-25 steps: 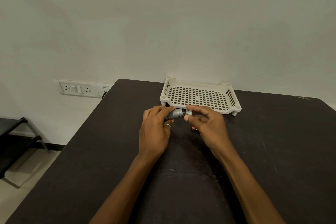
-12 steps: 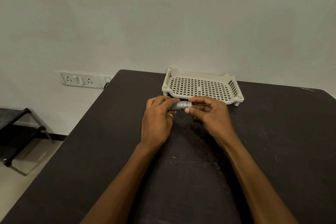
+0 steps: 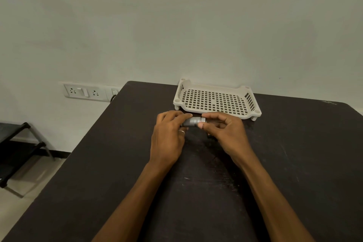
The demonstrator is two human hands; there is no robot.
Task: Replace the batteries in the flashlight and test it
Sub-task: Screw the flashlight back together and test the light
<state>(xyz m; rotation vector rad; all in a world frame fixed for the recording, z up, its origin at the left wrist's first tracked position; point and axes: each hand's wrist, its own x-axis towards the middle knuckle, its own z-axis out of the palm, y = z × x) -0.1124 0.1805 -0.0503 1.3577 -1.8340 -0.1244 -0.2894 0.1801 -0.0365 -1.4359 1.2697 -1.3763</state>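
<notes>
I see both hands, left hand [image 3: 167,139] and right hand [image 3: 225,133], gripping the flashlight [image 3: 193,121] just near the tray [image 3: 216,86]; the table [image 3: 98,163] has open room around.

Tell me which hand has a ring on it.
The left hand, gripping the flashlight at its left end, wears a ring. The right hand shows no ring.

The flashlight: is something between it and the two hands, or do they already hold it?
Nothing visible stands between them. The left hand and the right hand both grip the flashlight directly, one at each end, above the dark table. The white tray lies behind, apart from them.
</notes>
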